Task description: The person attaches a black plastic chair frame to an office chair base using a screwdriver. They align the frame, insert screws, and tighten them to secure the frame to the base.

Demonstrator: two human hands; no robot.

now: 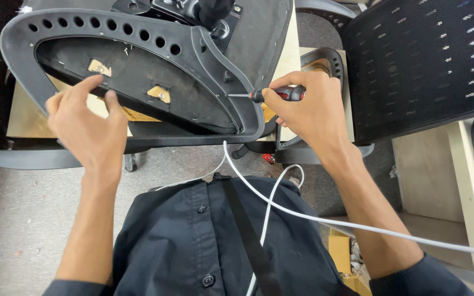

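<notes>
An upturned office chair seat [138,71] lies in front of me, its grey plastic frame [45,24] pierced with a row of round holes. My right hand [308,109] grips a screwdriver [281,94] with a red and black handle, its metal tip pressed against the frame's right side near a screw. My left hand [86,123] rests on the near left edge of the seat, fingers spread and holding nothing. Two small tan brackets [159,93] with screws show on the dark underside.
A black mesh chair back [423,60] stands at the right. A white cable [314,216] runs across my dark shirt [204,235] to the right. A beige board [28,118] lies under the seat. Chair wheels [130,161] and grey floor show below.
</notes>
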